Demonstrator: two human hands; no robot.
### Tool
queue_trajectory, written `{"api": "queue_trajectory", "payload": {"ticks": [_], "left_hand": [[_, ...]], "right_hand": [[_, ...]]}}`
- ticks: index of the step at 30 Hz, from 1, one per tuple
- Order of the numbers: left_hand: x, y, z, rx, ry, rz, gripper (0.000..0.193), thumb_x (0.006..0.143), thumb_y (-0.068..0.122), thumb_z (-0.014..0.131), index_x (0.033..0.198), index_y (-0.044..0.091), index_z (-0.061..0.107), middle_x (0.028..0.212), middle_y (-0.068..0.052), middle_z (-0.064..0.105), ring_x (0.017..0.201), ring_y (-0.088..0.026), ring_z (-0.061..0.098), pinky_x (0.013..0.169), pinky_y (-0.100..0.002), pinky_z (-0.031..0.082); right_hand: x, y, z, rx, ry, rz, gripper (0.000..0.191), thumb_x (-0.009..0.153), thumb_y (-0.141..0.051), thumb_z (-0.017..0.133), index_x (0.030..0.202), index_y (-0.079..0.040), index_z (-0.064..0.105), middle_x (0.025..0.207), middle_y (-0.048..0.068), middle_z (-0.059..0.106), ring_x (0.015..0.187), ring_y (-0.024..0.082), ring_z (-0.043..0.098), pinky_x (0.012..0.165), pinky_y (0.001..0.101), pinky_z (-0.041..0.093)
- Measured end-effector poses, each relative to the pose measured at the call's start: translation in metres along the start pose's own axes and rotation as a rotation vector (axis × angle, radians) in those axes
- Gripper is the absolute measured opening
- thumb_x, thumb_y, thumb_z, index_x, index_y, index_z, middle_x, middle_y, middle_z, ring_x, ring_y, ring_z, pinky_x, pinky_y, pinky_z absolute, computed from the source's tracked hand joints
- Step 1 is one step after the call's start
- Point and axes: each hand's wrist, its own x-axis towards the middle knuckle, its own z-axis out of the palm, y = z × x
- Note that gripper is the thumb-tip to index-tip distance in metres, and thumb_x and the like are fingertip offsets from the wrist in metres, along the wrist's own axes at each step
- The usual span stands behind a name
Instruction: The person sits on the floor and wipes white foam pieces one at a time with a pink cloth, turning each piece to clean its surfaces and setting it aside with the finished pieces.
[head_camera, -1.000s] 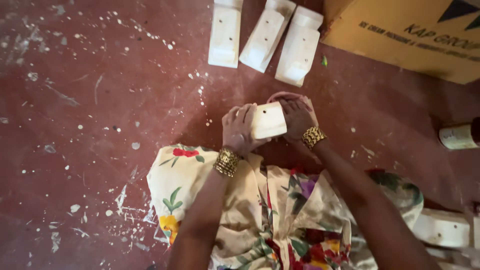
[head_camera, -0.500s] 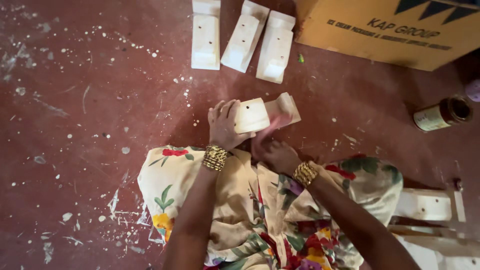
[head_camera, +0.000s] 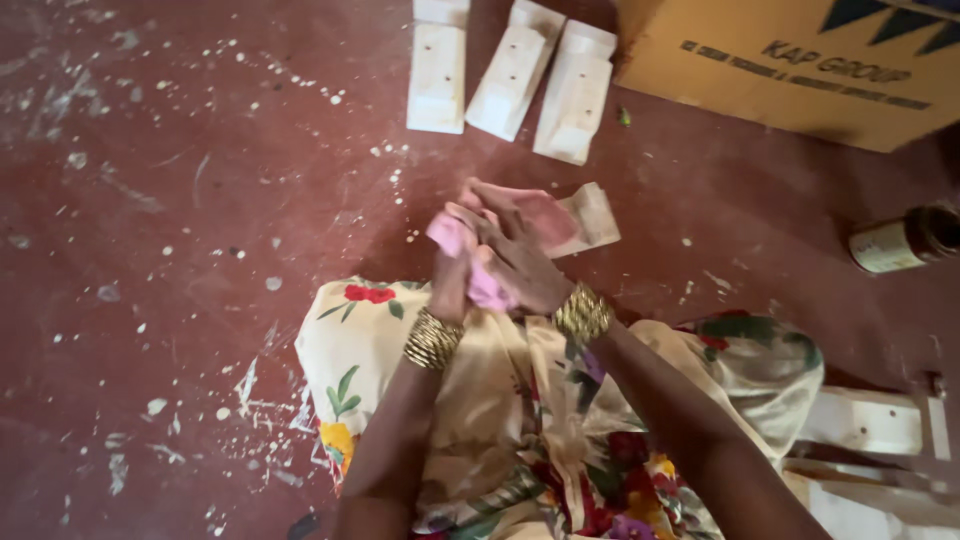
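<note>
My two hands meet in the middle of the head view, above my floral-clad knees. My left hand (head_camera: 452, 272) grips a small white wooden block (head_camera: 597, 216), whose end sticks out to the right. Lying partly across the left, my right hand (head_camera: 522, 262) presses a pink cloth (head_camera: 545, 214) against the block's face. More of the cloth bulges out between the palms. Both wrists wear gold bangles. Most of the block is hidden by the cloth and fingers.
Three similar white wooden blocks (head_camera: 515, 70) lie side by side on the paint-flecked red floor (head_camera: 200, 200) ahead. A cardboard box (head_camera: 800, 70) stands at the top right. A small jar (head_camera: 900, 240) lies right of it. White wooden pieces (head_camera: 860, 420) sit at the lower right.
My right hand left the block, dropped to my lap, then came back up with a pink cloth and now presses it on the block. The view shifted slightly.
</note>
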Motion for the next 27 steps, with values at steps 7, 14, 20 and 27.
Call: {"api": "queue_trajectory", "payload": {"ticks": [7,14,20,27], "left_hand": [[0.038,0.034,-0.105,-0.310,0.340,0.378,0.053,0.089,0.043,0.079,0.119,0.000,0.067,0.100,-0.008,0.070,0.087,-0.017,0.068,0.071,-0.033,0.058],[0.052,0.015,-0.045,0.230,0.319,0.584,0.059,0.093,0.044,0.069,0.121,-0.006,0.056,0.091,-0.018,0.069,0.081,-0.028,0.069,0.070,-0.039,0.055],[0.045,0.020,-0.039,0.643,0.264,0.246,0.069,0.092,0.059,0.051,0.137,0.007,0.057,0.115,-0.028,0.070,0.109,-0.045,0.066,0.092,-0.048,0.052],[0.009,-0.027,-0.046,0.669,0.238,0.135,0.063,0.100,0.058,0.056,0.133,0.005,0.056,0.117,-0.029,0.071,0.113,-0.044,0.067,0.098,-0.046,0.052]], "right_hand": [[0.029,0.038,0.007,-0.734,-0.093,0.056,0.104,0.078,-0.070,0.072,0.161,-0.023,0.029,0.162,0.022,0.026,0.150,0.040,0.024,0.118,0.0606,0.023],[0.022,0.060,-0.004,-0.903,-0.179,-0.012,0.117,0.065,-0.071,0.080,0.160,-0.021,0.034,0.144,0.017,0.045,0.138,0.035,0.039,0.112,0.0626,0.022],[0.025,0.055,-0.006,-0.916,-0.127,-0.110,0.120,0.064,-0.075,0.083,0.160,-0.020,0.035,0.140,0.013,0.047,0.136,0.033,0.041,0.112,0.0657,0.024],[0.026,0.069,-0.002,-0.972,-0.166,-0.032,0.118,0.062,-0.067,0.081,0.160,-0.023,0.031,0.147,0.014,0.040,0.142,0.035,0.035,0.113,0.0697,0.017]]}}
